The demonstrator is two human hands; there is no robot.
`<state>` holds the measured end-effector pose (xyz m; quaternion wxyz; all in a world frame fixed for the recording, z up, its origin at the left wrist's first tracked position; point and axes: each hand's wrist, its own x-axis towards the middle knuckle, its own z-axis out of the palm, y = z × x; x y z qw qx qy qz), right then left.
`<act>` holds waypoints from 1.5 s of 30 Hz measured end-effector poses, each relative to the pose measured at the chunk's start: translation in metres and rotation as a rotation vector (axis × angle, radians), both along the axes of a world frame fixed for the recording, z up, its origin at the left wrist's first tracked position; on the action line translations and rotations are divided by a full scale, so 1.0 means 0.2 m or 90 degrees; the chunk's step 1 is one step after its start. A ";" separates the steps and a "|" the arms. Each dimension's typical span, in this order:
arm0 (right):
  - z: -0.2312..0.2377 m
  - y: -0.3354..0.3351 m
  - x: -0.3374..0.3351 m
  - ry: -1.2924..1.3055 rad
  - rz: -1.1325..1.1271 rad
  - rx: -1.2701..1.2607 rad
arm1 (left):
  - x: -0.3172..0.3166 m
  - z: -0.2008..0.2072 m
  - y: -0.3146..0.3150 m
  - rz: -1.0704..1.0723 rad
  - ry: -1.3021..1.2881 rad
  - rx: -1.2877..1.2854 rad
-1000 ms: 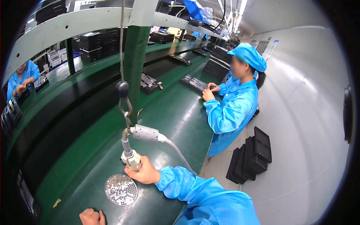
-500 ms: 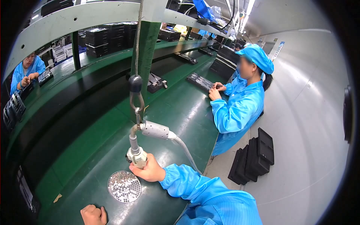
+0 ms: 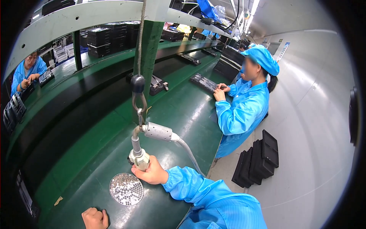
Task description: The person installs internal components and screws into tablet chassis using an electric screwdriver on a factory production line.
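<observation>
The person's right hand (image 3: 154,171) is wrapped around the lower part of a hanging hand tool (image 3: 139,160), thumb lying along its near side, knuckles turned to the right. The tool's body is cream-white and chunky, with a dark detail on its left side. A grey ribbed neck rises from it to a bent pipe, which meets a grey perforated cylinder (image 3: 158,131). Its long axis is near upright, the neck pointing up and leaning slightly left, the body's lower end down toward the bench; whether that end touches the surface cannot be told. The cylinder lies crosswise, sloping down to the right into a pale hose (image 3: 187,150).

The right forearm, in a blue sleeve (image 3: 206,191), reaches in from the lower right. The left hand (image 3: 95,218) sits well apart at the lower edge, curled into a loose fist; whether anything is inside cannot be seen.

Between the hands, just beside the right thumb, a round dish (image 3: 126,189) holds small metallic pieces, spread in rows nearer the person and heaped beyond. Above the tool, a metal hook (image 3: 140,116) joins it to a steel cable (image 3: 140,49) with a black knob. The green bench (image 3: 183,126) runs away past a co-worker (image 3: 244,103) in blue, whose hands are at a dark tray (image 3: 204,83).
</observation>
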<state>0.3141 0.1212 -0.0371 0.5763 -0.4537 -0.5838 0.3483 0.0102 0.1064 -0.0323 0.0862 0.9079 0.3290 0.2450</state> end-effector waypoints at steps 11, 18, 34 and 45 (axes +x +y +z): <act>0.01 0.00 0.00 0.017 0.011 -0.017 | 0.00 0.01 0.00 0.011 0.010 -0.009; 0.01 0.00 0.00 0.015 0.025 -0.021 | -0.01 -0.01 0.00 0.004 0.000 -0.009; -0.01 0.00 0.00 0.032 0.022 -0.018 | -0.01 -0.02 0.00 0.012 -0.007 -0.007; -0.03 0.01 0.00 0.029 0.014 -0.012 | -0.04 -0.15 0.00 0.046 -0.026 0.016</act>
